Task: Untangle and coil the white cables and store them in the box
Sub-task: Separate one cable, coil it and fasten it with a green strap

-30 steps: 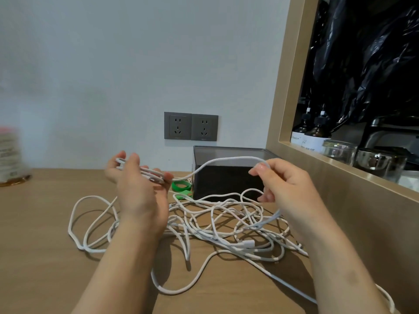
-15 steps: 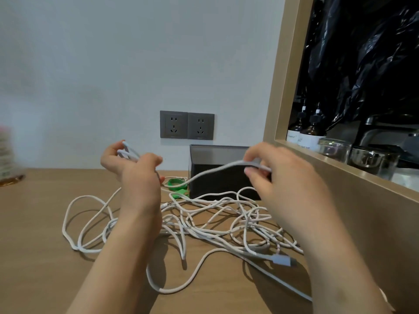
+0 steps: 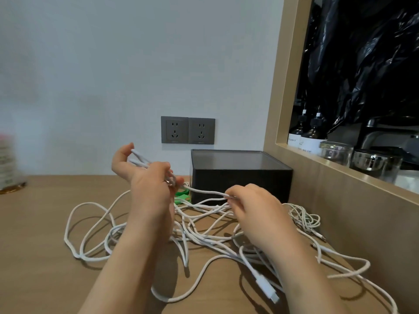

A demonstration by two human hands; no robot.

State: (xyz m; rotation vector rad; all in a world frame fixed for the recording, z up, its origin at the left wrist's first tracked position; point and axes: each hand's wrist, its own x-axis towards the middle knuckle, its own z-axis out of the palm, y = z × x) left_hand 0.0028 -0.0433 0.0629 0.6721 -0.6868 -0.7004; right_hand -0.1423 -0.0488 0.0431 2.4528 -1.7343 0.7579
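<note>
The cables [image 3: 204,236] sprawl over the middle of the worktop [image 3: 40,257]. Above the tangle, the left hand [image 3: 149,189] at eleven o'clock and the right hand [image 3: 254,202] at one o'clock hold one strand strung between them. The box [image 3: 240,184] stands on the worktop at one o'clock, behind the tangle and near the wall, its right side just beside the recess panel. Two wall sockets [image 3: 187,130] sit at twelve o'clock, above and left of the box. On the recess ledge [image 3: 340,175] at two o'clock stand bottles [image 3: 310,137], with jars [image 3: 335,150] to their right. A connector [image 3: 267,288] lies at five o'clock.
</note>
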